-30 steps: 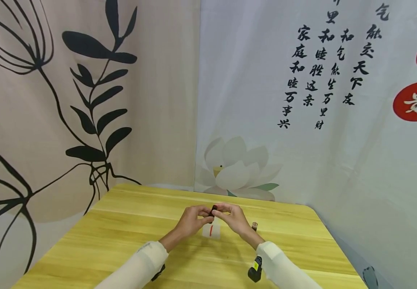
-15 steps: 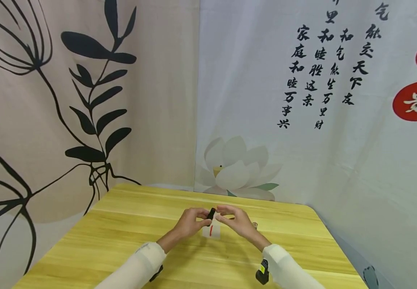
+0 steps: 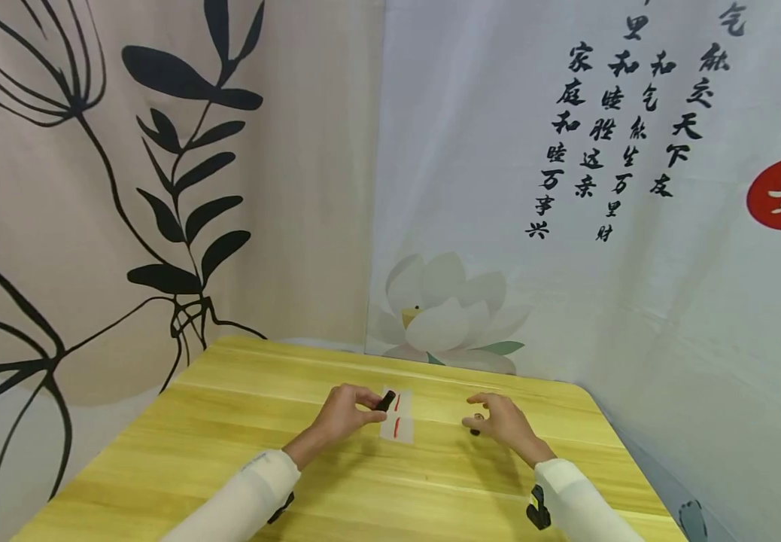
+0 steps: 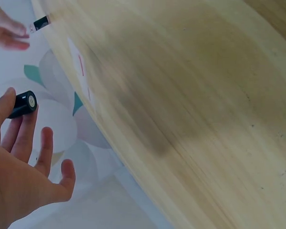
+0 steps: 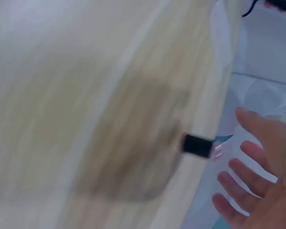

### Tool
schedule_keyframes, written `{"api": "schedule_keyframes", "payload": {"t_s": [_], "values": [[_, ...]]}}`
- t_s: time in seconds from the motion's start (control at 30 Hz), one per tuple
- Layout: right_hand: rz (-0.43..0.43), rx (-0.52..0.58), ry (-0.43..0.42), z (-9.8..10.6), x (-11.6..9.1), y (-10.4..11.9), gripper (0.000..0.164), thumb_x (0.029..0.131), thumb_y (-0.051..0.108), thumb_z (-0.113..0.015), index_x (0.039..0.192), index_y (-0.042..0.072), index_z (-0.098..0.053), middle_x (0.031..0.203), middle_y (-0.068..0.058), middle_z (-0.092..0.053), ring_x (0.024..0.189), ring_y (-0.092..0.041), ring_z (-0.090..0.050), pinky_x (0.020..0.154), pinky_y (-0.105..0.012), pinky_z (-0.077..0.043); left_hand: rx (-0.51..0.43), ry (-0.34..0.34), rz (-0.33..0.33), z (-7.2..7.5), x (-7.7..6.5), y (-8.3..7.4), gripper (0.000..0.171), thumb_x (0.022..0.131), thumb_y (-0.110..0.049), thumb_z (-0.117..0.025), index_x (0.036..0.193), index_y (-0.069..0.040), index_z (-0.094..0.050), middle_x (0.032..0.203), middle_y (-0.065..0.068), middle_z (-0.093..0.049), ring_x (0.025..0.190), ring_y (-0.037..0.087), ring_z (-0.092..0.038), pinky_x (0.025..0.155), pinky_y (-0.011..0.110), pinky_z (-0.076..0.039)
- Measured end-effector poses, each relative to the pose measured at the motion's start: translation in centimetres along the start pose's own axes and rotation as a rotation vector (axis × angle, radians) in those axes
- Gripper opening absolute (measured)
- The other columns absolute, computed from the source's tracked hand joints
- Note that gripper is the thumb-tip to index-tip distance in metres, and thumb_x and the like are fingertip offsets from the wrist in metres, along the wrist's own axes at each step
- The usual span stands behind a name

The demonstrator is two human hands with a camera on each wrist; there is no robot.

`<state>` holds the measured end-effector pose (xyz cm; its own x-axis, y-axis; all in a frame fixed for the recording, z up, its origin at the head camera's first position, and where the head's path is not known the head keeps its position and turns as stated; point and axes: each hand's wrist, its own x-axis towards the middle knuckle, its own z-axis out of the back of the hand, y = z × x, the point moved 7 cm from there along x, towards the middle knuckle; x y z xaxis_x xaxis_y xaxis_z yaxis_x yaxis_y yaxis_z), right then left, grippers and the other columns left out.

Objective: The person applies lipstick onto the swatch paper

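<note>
A black lipstick tube (image 3: pixel 385 400) is pinched between the thumb and fingers of my left hand (image 3: pixel 339 415), held above the table. In the left wrist view the round label on the end of the tube (image 4: pixel 23 104) shows. My right hand (image 3: pixel 509 427) hangs with spread fingers close by a second small tube (image 3: pixel 475 427), black with a clear end, which stands on the table. The right wrist view shows that tube (image 5: pixel 197 145) beyond the fingertips, blurred; contact is not evident. Beside the left hand lies a white paper strip (image 3: pixel 388 431) with two red strokes.
The wooden table (image 3: pixel 241 421) ends at a patterned cloth backdrop (image 3: pixel 309 188) behind it. A black wrist camera (image 3: pixel 538 508) sits under the right sleeve (image 3: pixel 576 497); another dark one (image 3: pixel 281 509) shows under the left sleeve.
My right hand has left the black lipstick tube and moved right to the second tube. My left hand has shifted slightly left with its tube, uncovering another red stroke on the paper.
</note>
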<state>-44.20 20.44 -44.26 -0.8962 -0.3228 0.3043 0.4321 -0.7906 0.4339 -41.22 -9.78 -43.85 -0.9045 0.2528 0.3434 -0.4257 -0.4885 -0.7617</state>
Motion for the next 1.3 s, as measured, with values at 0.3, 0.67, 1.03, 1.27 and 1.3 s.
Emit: {"api": "schedule_keyframes", "payload": {"t_s": [0.3,0.67,1.03,1.27,1.3], "values": [[0.039,0.12,0.035,-0.8,-1.0,-2.2,0.015,0.092,-0.004,-0.074,0.107,-0.007,-0.071,0.094,-0.014,-0.073,0.082,-0.031,-0.073,0.072,-0.038,-0.061,0.016,-0.009,0.01,-0.1,-0.3,0.1,0.017,0.087,-0.019,-0.087,0.102,-0.012,-0.082,0.09,-0.006,-0.076,0.104,0.024,-0.068,0.086,0.043,-0.055],[0.011,0.128,0.005,-0.9,-0.7,-2.5,0.016,0.089,-0.005,-0.077,0.104,-0.006,-0.072,0.092,-0.012,-0.073,0.081,-0.029,-0.073,0.071,-0.039,-0.061,0.013,-0.013,0.005,0.1,-0.6,0.2,0.022,0.087,-0.021,-0.086,0.104,-0.008,-0.081,0.093,-0.002,-0.077,0.112,0.032,-0.066,0.095,0.055,-0.053],[0.009,0.105,-0.022,-1.2,-0.3,-2.2,0.016,0.089,-0.007,-0.076,0.104,-0.005,-0.072,0.092,-0.012,-0.073,0.084,-0.031,-0.073,0.073,-0.04,-0.061,0.026,-0.034,-0.001,0.3,-0.6,0.0,0.02,0.087,-0.02,-0.087,0.103,-0.01,-0.082,0.093,-0.003,-0.077,0.112,0.031,-0.066,0.1,0.061,-0.048],[0.067,0.126,-0.103,-1.2,-0.7,-1.6,0.017,0.091,-0.003,-0.076,0.107,-0.002,-0.071,0.096,-0.014,-0.075,0.081,-0.031,-0.074,0.07,-0.037,-0.061,0.021,-0.032,-0.004,0.1,-0.5,0.2,0.018,0.087,-0.02,-0.086,0.102,-0.013,-0.081,0.09,-0.008,-0.075,0.111,0.028,-0.066,0.101,0.059,-0.048],[0.083,0.138,-0.124,-1.2,-0.7,-1.4,0.018,0.091,-0.003,-0.076,0.109,-0.001,-0.07,0.097,-0.015,-0.075,0.082,-0.03,-0.075,0.07,-0.036,-0.061,0.02,-0.031,-0.008,0.0,-0.5,0.2,0.017,0.087,-0.02,-0.086,0.102,-0.013,-0.081,0.09,-0.009,-0.075,0.111,0.028,-0.066,0.101,0.059,-0.048]]}}
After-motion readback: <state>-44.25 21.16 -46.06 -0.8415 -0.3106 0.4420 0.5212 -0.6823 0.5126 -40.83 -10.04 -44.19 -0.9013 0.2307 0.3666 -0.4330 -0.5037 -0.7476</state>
